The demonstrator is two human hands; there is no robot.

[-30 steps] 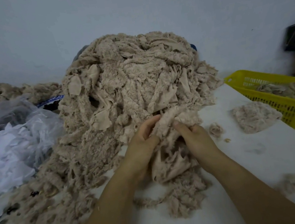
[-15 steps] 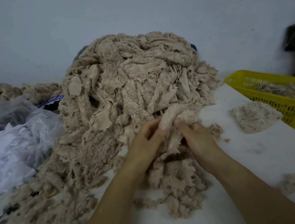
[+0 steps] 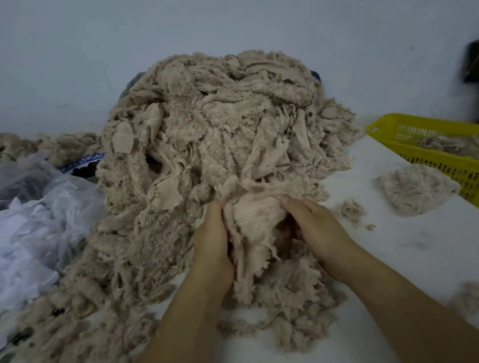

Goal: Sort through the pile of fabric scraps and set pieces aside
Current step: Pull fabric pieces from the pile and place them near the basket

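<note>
White worktop [image 3: 423, 264] carries a tall pile of beige fleecy fabric scraps [image 3: 220, 129]; at its near foot your left hand [image 3: 211, 245] and right hand [image 3: 316, 226] both grip one beige cloth scrap [image 3: 252, 219] held between them.

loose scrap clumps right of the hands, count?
3: flat piece beside yellow basket, small clump near right hand, fuzzy clump at lower right. More may hide under pile.
</note>
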